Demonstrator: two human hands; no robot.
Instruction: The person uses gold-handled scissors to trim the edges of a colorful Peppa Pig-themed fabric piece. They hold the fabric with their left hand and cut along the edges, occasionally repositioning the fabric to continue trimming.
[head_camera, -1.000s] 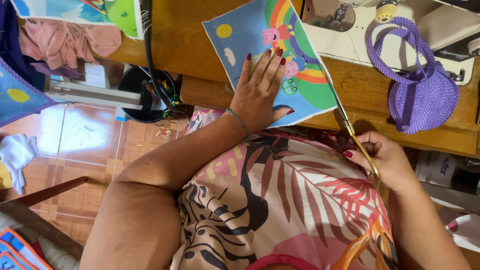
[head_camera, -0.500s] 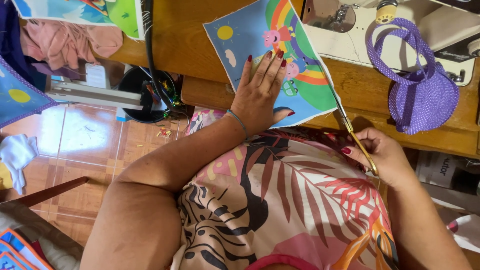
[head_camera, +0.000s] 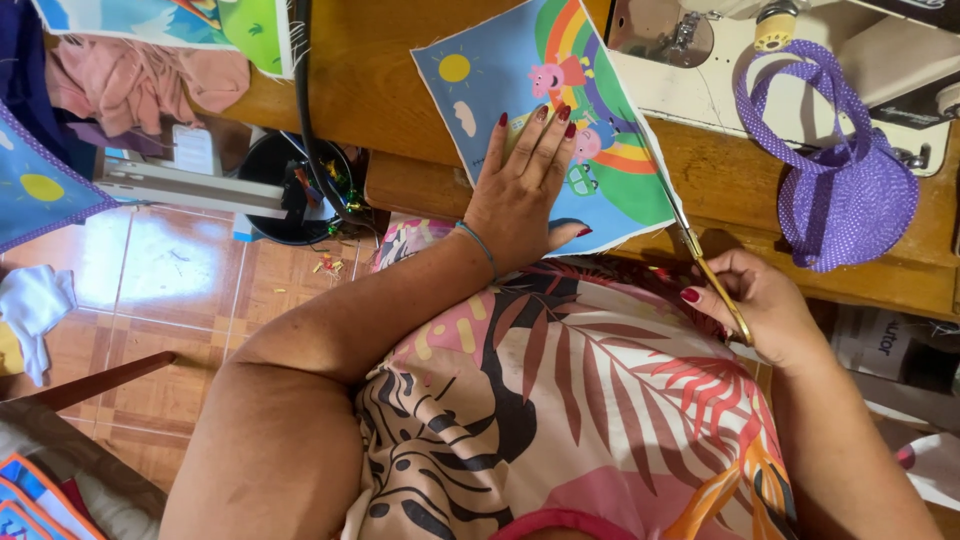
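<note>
A printed fabric piece (head_camera: 470, 95) with a sun, a rainbow and cartoon figures lies on the wooden table (head_camera: 380, 100), its lower edge hanging over the front. My left hand (head_camera: 522, 190) lies flat on it, fingers spread, pressing it down. My right hand (head_camera: 760, 305) grips gold-handled scissors (head_camera: 690, 240). Their blades run up along the fabric's right edge.
A purple dotted cloth bag (head_camera: 850, 195) sits on the table at right, beside a white sewing machine (head_camera: 700, 50). A black bin (head_camera: 285, 195) with scraps stands on the tiled floor at left. More printed fabric (head_camera: 40, 185) and pink cloth (head_camera: 130, 75) are at far left.
The scissors have moved slightly further up the fabric's right edge. My left hand stays pressed on the fabric.
</note>
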